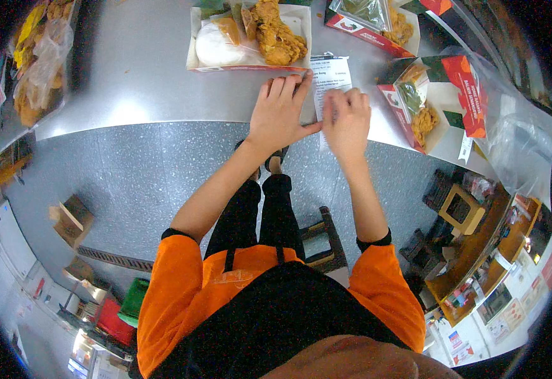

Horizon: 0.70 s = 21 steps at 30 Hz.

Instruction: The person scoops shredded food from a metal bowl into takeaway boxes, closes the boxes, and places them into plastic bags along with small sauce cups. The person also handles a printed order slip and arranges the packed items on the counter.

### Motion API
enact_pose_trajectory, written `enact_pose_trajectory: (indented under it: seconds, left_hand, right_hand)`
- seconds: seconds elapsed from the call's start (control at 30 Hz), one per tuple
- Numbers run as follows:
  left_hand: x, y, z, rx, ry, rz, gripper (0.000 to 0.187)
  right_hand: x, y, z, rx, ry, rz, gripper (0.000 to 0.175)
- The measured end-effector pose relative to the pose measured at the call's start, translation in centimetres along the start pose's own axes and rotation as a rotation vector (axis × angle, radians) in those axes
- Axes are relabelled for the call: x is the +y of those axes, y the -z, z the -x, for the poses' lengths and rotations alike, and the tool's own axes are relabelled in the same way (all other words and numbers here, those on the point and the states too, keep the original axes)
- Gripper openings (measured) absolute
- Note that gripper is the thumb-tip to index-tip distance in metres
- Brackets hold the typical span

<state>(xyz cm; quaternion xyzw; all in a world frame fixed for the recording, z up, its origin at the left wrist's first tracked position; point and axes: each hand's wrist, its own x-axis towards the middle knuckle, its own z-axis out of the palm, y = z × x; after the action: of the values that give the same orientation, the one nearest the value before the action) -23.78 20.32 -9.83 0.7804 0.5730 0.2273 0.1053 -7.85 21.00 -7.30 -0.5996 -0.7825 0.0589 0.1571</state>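
Note:
My left hand [278, 113] lies over the steel counter [162, 94] with its fingers apart. Its index fingertip meets the front corner of an open paper meal box [252, 69], and its thumb reaches the edge of a printed paper slip [330, 71]. Over that slip my right hand [347, 123] is blurred, its fingers curled; whether they pinch the paper cannot be told. The slip's lower end hangs past the counter edge. Inside the box are a wrapped white rice mound [216, 47] and a piece of fried chicken [278, 38].
Two more open meal boxes with fried chicken, a far one [370, 35] and a nearer one [399, 113], stand at the right beside clear plastic [513, 128]. A case of fried chicken [43, 80] is at far left. A stool [335, 237] and a cardboard box [74, 220] stand below.

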Motion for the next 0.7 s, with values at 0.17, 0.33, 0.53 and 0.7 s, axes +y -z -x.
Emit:
enact_pose_trajectory:
  seconds: [0.17,0.33,0.53,0.7]
  left_hand:
    - [0.0,0.0,0.0,0.022,-0.013,0.000,0.098]
    - [0.3,0.2,0.0,0.005,-0.003,-0.009,0.098]
    - [0.1,0.2,0.0,0.007,-0.015,0.008,0.100]
    - [0.0,0.1,0.2,0.014,-0.018,0.035,0.099]
  right_hand:
    - [1.8,0.8,-1.8,0.034,0.017,0.253,0.012]
    - [5.5,0.2,-1.7,0.078,-0.178,0.398,0.010]
    - [5.1,-1.3,-0.5,0.154,-0.248,0.240,0.009]
    - [5.3,-1.9,-0.6,0.240,-0.234,0.130,0.012]
